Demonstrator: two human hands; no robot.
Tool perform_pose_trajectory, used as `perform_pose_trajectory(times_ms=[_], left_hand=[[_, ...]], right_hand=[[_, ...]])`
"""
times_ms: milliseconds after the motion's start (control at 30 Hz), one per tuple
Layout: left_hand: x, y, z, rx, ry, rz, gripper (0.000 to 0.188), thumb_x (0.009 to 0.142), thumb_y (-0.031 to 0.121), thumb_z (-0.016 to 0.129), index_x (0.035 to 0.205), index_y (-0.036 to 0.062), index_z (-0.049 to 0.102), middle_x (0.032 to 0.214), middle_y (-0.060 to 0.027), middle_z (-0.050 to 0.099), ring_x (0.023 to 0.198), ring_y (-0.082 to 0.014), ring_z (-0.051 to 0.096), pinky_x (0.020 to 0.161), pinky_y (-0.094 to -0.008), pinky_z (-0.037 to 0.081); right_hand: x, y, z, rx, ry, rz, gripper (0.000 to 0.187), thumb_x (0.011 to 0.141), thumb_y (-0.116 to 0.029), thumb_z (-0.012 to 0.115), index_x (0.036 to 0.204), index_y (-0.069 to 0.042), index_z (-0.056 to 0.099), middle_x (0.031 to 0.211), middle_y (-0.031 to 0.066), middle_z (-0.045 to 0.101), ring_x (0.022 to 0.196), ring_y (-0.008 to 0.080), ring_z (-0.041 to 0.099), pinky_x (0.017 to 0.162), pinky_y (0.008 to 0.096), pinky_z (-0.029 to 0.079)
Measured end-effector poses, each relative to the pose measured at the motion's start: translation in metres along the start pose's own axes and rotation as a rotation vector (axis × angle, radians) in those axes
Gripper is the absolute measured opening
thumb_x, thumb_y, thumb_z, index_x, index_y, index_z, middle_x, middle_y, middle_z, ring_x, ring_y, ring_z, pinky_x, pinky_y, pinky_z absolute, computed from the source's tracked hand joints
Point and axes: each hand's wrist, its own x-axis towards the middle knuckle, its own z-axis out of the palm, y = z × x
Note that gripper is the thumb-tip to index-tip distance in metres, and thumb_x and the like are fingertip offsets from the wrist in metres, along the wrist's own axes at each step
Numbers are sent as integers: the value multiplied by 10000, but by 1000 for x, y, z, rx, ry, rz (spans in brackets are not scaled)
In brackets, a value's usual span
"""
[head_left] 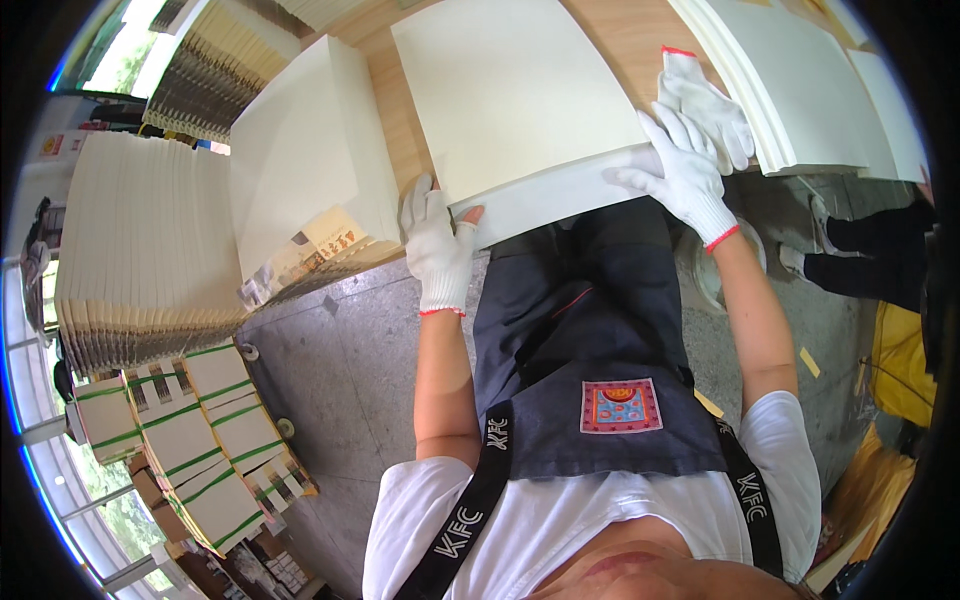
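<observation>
A large cream sheet or stack of sheets (520,85) lies on the wooden table in front of me, with a long white strip (555,203) along its near edge. Whether that strip is a fold, a separate piece or the stack's side I cannot tell. My left hand (437,250), in a white glove with a bare thumb tip, is at the near left corner; its fingers are straight and its thumb rests on the strip. At the right end, my gloved right hand (687,180) lies with fingers spread and thumb over the strip. Beyond it is a loose pair of white gloves (705,105).
Tall paper stacks stand left (300,145) and right (790,85) of the sheet. Farther left is another tall stack (150,230), and below it strapped bundles (205,440). A round container (708,275) sits on the floor under my right arm. Another person's dark-clothed legs (870,255) are at right.
</observation>
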Motion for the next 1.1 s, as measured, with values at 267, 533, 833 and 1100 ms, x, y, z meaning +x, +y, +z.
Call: perform_pose_trajectory(times_ms=[267,533,833,1100], left_hand=[[0,-6,4,25,30,60,483,788,227,798,1144,-30,595,1434,-210,511,1326,-425,441,1108,-471,387],[2,-5,2,21,-34,1,505,803,251,793,1190,-2,589,1477,-194,482,1357,-420,413,1116,-462,383],[1,2,1,6,30,-16,515,811,232,778,1242,24,588,1487,-191,468,1368,-409,405,1104,-456,399],[9,74,-10,1,-138,352,530,623,273,892,1091,161,670,1218,-16,627,1174,-295,559,902,-407,522]], right_hand=[[-1,1,1,31,36,-18,925,822,-742,588,1486,-111,457,1550,141,392,1445,341,332,1186,496,260],[0,2,1,35,-32,43,969,797,-783,576,1501,-130,443,1579,116,350,1437,381,330,1187,507,279],[-2,-4,-3,5,-51,57,993,805,-797,551,1528,-134,399,1585,106,344,1454,363,308,1198,503,238],[0,6,7,35,-1,-15,920,854,-737,551,1532,-137,390,1589,99,354,1469,298,306,1196,507,240]])
